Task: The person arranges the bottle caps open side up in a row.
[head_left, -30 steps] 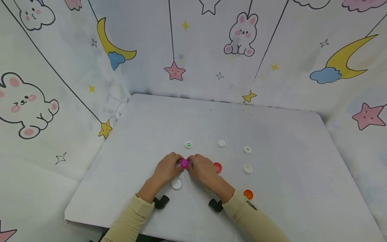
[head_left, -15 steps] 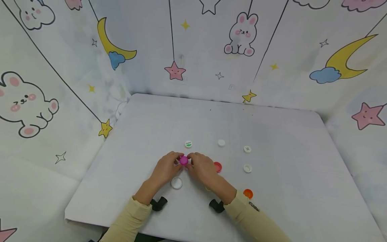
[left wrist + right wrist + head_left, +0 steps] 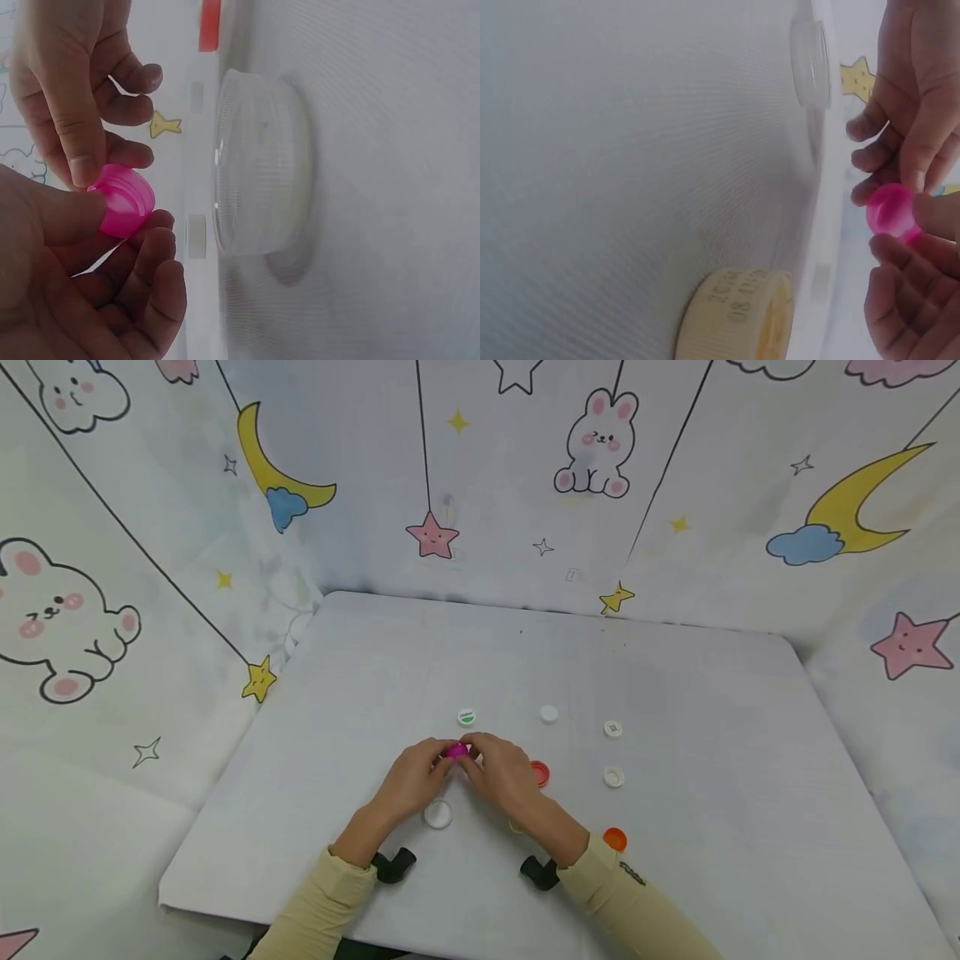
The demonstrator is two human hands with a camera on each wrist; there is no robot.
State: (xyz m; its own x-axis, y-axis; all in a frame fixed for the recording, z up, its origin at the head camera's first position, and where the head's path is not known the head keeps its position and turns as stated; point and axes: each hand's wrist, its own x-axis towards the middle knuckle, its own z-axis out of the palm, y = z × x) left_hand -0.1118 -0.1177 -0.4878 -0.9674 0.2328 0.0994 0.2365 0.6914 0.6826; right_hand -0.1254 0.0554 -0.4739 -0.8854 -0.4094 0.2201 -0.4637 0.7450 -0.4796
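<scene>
In the head view, handling of the pink screw cap (image 3: 456,750) looked under way, not finished: left hand (image 3: 408,781) and right hand (image 3: 506,777) pinched it beyond the clear ribbed cap (image 3: 438,814). The red cap (image 3: 540,773) and orange cap (image 3: 615,839), right of the clear one, lay unheld. The left wrist view showed the pink cap's hollow side, both hands' spare fingers loosely bent. In the right wrist view, both grips met the pink rim; a cream cap (image 3: 731,319) lay right of the clear one.

place: nursery-styled space, exact kind unclear | evidence: wall (image 3: 502,468) printed with rabbits (image 3: 600,445), moons (image 3: 835,510), stars (image 3: 432,537)
</scene>
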